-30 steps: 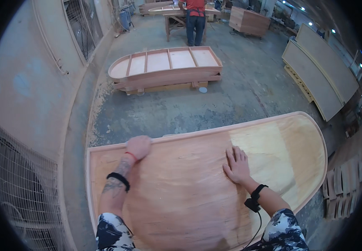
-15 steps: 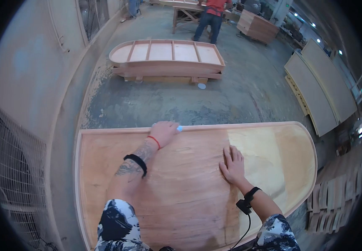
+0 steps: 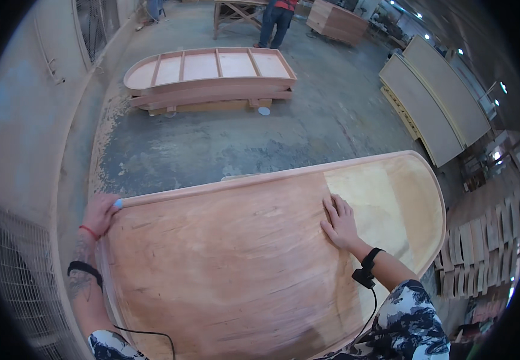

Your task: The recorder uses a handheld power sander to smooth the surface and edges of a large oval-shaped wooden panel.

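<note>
A large wooden panel with a raised rim lies in front of me, rounded at its right end. Its surface is reddish-brown, with paler yellow wood toward the right. My left hand is curled over the rim at the far left corner. A small light-blue piece shows at its fingertips; its kind is too small to tell, and the rest of the grip is hidden. With fingers spread, my right hand rests flat on the panel, near the seam between the brown and yellow wood.
Beyond the panel, a similar wooden frame with cross slats rests on low supports. Large boards lean at the right, above stacked curved wood strips. A wire mesh stands at left. A person is near a far workbench.
My left hand has slid left along the far rim to the corner, the light-blue piece at its fingertips. The panel appears tilted in view; my right hand stays flat on it.
</note>
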The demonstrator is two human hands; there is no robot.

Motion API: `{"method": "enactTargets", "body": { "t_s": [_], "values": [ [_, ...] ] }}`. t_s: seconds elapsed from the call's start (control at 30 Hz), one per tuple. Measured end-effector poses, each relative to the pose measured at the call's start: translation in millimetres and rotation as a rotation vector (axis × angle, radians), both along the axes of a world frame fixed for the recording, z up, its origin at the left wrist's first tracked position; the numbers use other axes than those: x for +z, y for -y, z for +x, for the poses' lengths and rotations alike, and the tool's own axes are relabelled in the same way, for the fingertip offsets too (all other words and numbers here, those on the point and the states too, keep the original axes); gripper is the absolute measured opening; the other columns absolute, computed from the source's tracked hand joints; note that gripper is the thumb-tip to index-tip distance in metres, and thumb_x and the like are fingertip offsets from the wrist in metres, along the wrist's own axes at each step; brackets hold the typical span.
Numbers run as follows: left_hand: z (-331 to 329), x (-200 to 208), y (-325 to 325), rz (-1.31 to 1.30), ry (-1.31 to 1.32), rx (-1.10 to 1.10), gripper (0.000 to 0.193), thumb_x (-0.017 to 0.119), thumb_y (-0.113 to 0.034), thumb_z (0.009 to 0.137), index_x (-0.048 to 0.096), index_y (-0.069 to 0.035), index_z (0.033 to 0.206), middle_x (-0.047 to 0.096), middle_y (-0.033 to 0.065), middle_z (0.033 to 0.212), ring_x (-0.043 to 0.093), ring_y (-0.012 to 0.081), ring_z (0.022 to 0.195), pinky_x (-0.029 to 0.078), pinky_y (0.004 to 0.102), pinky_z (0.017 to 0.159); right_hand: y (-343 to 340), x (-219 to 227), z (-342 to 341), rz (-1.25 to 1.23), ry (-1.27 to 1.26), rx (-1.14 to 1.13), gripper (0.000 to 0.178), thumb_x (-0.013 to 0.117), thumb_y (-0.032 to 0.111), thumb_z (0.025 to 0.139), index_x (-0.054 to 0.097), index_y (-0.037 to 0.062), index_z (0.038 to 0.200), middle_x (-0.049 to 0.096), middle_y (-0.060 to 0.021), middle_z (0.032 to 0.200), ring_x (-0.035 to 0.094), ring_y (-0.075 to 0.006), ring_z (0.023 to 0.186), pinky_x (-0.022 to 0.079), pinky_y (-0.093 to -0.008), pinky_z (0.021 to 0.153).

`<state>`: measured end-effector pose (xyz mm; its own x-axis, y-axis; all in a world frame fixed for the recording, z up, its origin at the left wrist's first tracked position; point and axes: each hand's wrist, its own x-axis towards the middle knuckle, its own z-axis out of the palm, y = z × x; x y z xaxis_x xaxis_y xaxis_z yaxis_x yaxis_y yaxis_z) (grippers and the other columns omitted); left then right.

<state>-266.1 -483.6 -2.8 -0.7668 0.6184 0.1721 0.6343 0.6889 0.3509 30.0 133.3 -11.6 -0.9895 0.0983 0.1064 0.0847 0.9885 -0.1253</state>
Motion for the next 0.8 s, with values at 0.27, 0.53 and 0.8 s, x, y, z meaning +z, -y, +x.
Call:
{"method": "enactTargets", "body": {
  "t_s": [0.27, 0.53, 0.8],
  "values": [
    [-10, 18, 35, -0.124, 0.218, -0.010, 0.026, 0.058, -0.021, 0.094, 0.065, -0.006, 0.114, 0.067, 0.0144, 0.108, 0.058, 0.0336, 0.105, 0.042, 0.0446, 0.098, 4, -4, 0, -0.014, 0.035, -0.005, 0.066, 0.053, 0.039, 0.090, 0.038, 0.0084, 0.146, 0.032, -0.0223, 0.148, 0.030, -0.0414, 0.137, 0.023, -0.0518, 0.113],
    [-7, 21, -54, -0.097, 0.216, -0.082, 0.035, 0.051, -0.029, 0.100, 0.064, -0.005, 0.122, 0.065, 0.0180, 0.115, 0.060, 0.0355, 0.109, 0.047, 0.0397, 0.096, 10, 4, -5, -0.004, 0.025, -0.004, 0.068, 0.055, 0.034, 0.088, 0.035, 0.0073, 0.148, 0.030, -0.0235, 0.150, 0.028, -0.0419, 0.138, 0.022, -0.0519, 0.114],
    [29, -3, -234, -0.014, 0.074, -0.147, 0.034, 0.052, -0.035, 0.099, 0.066, -0.010, 0.117, 0.069, 0.0169, 0.105, 0.066, 0.0353, 0.098, 0.053, 0.0433, 0.082, 33, -6, -13, 0.006, -0.041, 0.020, 0.062, 0.053, 0.031, 0.091, 0.040, 0.0039, 0.145, 0.030, -0.0238, 0.150, 0.028, -0.0415, 0.138, 0.020, -0.0524, 0.115]
  ]
}}
